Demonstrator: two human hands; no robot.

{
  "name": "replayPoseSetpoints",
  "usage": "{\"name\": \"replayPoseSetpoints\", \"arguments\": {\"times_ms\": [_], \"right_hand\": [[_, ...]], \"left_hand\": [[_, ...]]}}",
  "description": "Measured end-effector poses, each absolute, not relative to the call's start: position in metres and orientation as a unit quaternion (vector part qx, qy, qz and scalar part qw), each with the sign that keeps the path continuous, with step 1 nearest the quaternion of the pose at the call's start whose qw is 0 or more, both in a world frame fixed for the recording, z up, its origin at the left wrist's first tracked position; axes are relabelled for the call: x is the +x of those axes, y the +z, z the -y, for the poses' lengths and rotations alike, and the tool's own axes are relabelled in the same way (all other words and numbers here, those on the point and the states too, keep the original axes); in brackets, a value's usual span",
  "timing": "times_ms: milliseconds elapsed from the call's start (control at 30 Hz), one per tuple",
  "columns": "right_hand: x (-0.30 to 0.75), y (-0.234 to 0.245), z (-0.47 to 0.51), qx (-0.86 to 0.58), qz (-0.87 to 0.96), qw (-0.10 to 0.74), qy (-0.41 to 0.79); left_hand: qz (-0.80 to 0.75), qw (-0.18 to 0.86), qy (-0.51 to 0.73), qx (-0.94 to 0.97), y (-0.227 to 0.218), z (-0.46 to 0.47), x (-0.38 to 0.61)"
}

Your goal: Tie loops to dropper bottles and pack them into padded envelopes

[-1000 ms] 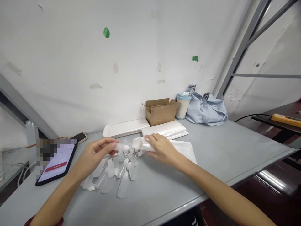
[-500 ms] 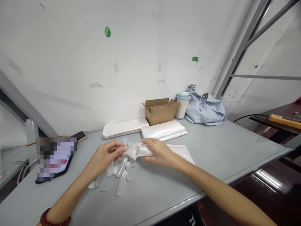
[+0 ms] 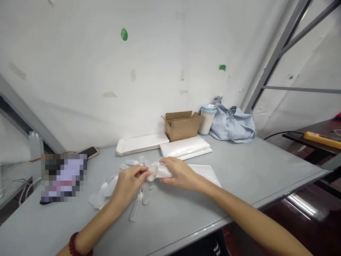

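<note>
My right hand [image 3: 179, 174] grips a small white plastic pouch [image 3: 158, 171] just above the grey table [image 3: 239, 170]. At the pouch's open left end, my left hand [image 3: 129, 183] pinches its fingers together; whatever it holds there is too small to make out. Under and beside my left hand lie several clear plastic spoons [image 3: 136, 209] in a loose heap. A flat white bag [image 3: 207, 171] lies under my right wrist.
A stack of white pouches [image 3: 186, 147] and a white tray [image 3: 141, 144] lie behind my hands. Against the wall stand a small cardboard box [image 3: 182, 125], a cup [image 3: 207, 120] and blue cloth [image 3: 234, 125]. A phone [image 3: 63, 176] lies at left. The table's edge runs at front right.
My left hand has moved right from the spoon heap to the mouth of the pouch. The right hand has kept its grip on the pouch and drawn it slightly nearer.
</note>
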State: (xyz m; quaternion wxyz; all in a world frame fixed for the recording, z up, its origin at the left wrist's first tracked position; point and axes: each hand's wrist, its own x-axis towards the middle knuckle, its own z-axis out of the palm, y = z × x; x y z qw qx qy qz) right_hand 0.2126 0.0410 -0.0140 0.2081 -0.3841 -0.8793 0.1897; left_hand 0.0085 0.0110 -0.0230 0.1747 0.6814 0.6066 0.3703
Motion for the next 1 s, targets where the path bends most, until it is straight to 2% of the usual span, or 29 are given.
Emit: {"name": "replayPoseSetpoints", "arguments": {"times_ms": [133,300,467,600,800,1000], "right_hand": [[0.211,-0.013,-0.040,-0.384,0.881,0.204,0.184],[0.209,-0.010,-0.038,-0.382,0.886,0.192,0.180],[0.213,-0.006,-0.041,-0.386,0.879,0.215,0.181],[0.215,-0.005,-0.042,-0.390,0.874,0.229,0.176],[0.214,-0.005,-0.040,-0.390,0.878,0.219,0.172],[0.214,-0.006,-0.041,-0.399,0.873,0.221,0.173]], "left_hand": [[-0.556,0.098,0.351,0.747,-0.034,-0.009,0.015],[-0.506,0.098,0.255,0.818,-0.032,-0.005,0.016],[-0.564,0.064,0.284,0.773,-0.007,-0.014,-0.025],[-0.647,0.027,0.206,0.734,0.004,-0.022,-0.073],[-0.678,0.069,0.088,0.726,-0.001,-0.017,-0.084],[-0.676,0.083,0.150,0.716,0.011,-0.011,-0.061]]}}
